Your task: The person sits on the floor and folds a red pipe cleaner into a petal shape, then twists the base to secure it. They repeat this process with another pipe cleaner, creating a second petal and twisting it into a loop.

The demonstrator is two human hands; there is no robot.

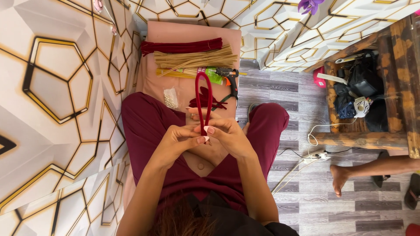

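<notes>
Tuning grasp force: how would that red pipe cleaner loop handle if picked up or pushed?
The red pipe cleaner loop holds its arch upright above both hands, so it's probably wire-cored: bendable but shape-keeping. It looks thin, so likely very light. Its fuzzy surface should grip, not slip.

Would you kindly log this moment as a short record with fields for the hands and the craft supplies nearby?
left hand: pinches the ends of the red pipe cleaner loop
right hand: pinches the same ends, fingertips meeting the left
loop: stands upright, bent into a narrow arch
pink board: bears red pipe cleaner bundle, tan stick bundle, hot glue gun, small bag of beads
floor: grey planks
</notes>
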